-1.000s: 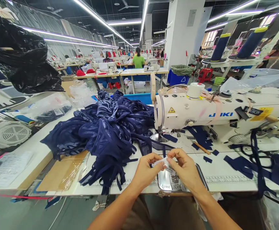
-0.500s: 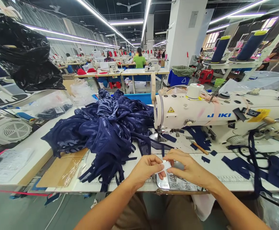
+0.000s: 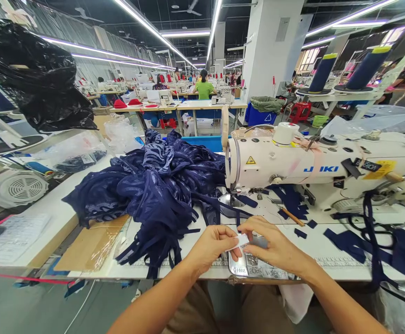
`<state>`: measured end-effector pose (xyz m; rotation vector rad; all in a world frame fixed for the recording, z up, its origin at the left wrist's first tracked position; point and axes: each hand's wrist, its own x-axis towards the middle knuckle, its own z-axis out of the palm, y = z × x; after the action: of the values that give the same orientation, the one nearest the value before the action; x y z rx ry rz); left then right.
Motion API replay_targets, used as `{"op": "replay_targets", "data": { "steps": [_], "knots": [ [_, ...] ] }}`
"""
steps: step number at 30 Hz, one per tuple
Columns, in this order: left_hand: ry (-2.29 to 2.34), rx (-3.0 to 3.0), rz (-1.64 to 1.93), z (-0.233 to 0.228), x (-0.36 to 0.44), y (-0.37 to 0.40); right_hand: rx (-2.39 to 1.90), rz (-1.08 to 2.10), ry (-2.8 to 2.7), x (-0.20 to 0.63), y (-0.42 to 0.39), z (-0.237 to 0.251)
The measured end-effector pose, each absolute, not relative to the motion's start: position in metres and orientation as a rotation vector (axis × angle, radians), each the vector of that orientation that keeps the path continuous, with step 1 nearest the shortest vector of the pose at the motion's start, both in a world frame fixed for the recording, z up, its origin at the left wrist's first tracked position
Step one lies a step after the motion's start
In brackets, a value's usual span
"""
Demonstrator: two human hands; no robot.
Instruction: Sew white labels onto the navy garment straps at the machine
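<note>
The left hand [image 3: 216, 243] pinches a small white label [image 3: 240, 241] between thumb and fingers, above the near table edge. The right hand [image 3: 272, 246] curves round the label's other end, thumb and forefinger apart; whether it grips the label, I cannot tell. Beneath both hands lies a metal tray [image 3: 236, 269] holding printed pieces, partly covered by the right hand. A heap of navy garments [image 3: 157, 185] takes up the table to the left, its loose straps trailing towards the hands and under the needle area of the white sewing machine [image 3: 268, 162], which stands just beyond them. Navy scraps [image 3: 291, 202] and a wooden-handled tool [image 3: 296, 218] lie in front of the machine. Cardboard [image 3: 89, 248] sits at the left, and a black plastic bag [image 3: 42, 79] hangs above, blocking the view behind it
</note>
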<state>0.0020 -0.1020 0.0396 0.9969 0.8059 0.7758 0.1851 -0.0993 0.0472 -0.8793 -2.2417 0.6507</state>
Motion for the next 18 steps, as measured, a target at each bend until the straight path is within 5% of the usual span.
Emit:
{"op": "replay_targets", "data": {
  "steps": [9,18],
  "knots": [
    [0.696,0.803,0.682,0.041,-0.001,-0.101,-0.656,0.236,-2.334,0.195,-0.098,0.046],
    [0.530,0.734,0.447,0.035,0.000,-0.106,-0.532,0.568,-2.294,0.183,-0.107,0.066]
  ]
}}
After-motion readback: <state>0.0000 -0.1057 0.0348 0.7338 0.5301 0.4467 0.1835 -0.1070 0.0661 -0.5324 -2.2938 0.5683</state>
